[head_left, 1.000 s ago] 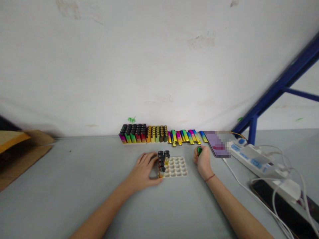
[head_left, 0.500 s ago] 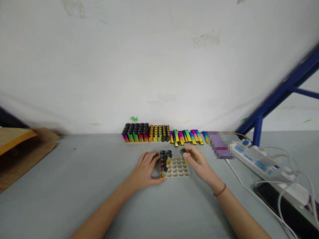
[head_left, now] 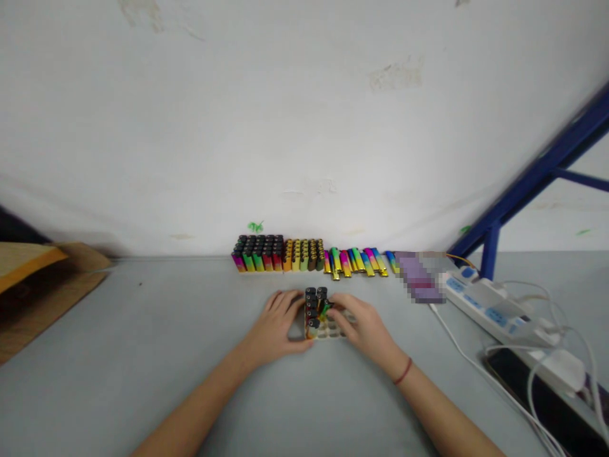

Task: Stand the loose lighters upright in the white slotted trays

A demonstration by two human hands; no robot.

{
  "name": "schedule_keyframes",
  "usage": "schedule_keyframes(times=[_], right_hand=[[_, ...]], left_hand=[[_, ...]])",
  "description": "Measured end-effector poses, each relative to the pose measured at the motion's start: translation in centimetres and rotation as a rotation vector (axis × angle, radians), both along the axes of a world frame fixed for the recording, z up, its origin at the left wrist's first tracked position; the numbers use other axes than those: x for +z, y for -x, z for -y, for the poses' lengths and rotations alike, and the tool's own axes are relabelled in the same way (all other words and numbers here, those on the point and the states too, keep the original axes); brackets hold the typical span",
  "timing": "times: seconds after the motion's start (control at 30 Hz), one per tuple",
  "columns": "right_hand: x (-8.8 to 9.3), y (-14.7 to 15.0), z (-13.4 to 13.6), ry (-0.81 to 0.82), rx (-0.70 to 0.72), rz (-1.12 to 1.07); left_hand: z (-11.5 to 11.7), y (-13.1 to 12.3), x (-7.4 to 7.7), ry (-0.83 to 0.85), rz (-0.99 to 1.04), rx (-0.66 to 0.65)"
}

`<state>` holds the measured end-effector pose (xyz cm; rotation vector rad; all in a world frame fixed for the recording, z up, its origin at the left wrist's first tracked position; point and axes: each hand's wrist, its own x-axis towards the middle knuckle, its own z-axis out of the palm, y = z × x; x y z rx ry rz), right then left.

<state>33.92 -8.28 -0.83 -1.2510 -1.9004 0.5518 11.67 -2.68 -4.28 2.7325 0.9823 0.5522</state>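
A pale tray with round-cornered pockets [head_left: 328, 332] lies on the table between my hands. Several black-topped lighters [head_left: 311, 304] stand in its left part, one at the near corner leaning slightly. My left hand [head_left: 276, 327] grips the tray's left side, thumb at the near corner and fingers along the far left. Between thumb and fingers of my right hand [head_left: 364, 324] is a green and yellow lighter with a black top [head_left: 326, 308], tilted over the second column of pockets. The lighter's lower end is partly hidden, so I cannot tell how deep it sits. My right hand covers the tray's right part.
Against the wall stand a block of black-topped lighters [head_left: 258, 254] and a block of gold-topped ones [head_left: 303, 255]. Loose shiny lighters or sleeves [head_left: 356, 261] lie beside them. A power strip [head_left: 504, 317], cables and a dark phone [head_left: 533, 387] are right; cardboard [head_left: 52, 298] is left.
My right hand has moved left with the green lighter, from the tray's far right corner to the second column. My left hand has stayed on the tray.
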Motion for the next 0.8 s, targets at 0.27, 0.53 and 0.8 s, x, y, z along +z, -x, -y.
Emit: schedule_keyframes(times=[0.27,0.53,0.8], right_hand=[[0.5,-7.4,-3.3,-0.124,-0.414,0.305],[-0.6,-13.2,-7.3,0.123,-0.740,1.029],[-1.2,-9.8,-1.4,0.149,-0.737,1.037]], left_hand=[[-0.2,0.1,-0.5,-0.028,0.008,-0.001],[-0.3,0.3,-0.8,-0.052,0.000,-0.003],[-0.4,0.4,-0.7,-0.071,-0.012,-0.014]])
